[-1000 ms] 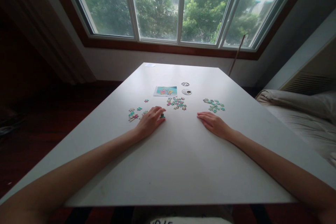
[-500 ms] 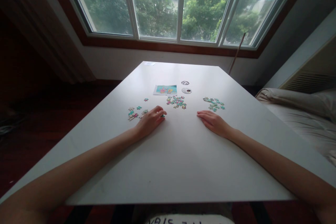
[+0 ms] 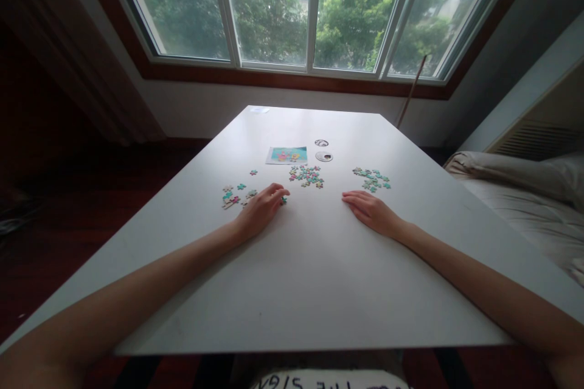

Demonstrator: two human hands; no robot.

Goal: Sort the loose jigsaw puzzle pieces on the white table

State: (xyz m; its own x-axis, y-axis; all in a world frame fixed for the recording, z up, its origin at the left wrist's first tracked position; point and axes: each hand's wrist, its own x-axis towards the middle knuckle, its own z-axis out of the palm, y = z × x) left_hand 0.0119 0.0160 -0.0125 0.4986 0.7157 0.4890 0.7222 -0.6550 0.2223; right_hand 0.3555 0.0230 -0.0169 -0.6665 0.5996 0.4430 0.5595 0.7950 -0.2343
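Observation:
My left hand rests on the white table with its fingers bent, closed on a small green puzzle piece that shows at the fingertips. Beside and behind that hand lies a loose group of puzzle pieces, partly hidden by it. My right hand lies flat on the table, open, with its fingers stretched to the left and nothing in it. Just beyond the right hand is a cluster of green puzzle pieces. Between the hands and farther off spreads a mixed, colourful cluster of puzzle pieces.
A rectangular picture card lies behind the middle cluster. Two round items sit to its right, one behind the other. A small pale paper is at the far left corner. A window stands behind the table, and a covered couch or bed is at right.
My left fingers have shifted very slightly over the green puzzle piece, which shows a little less. The right hand stays in place.

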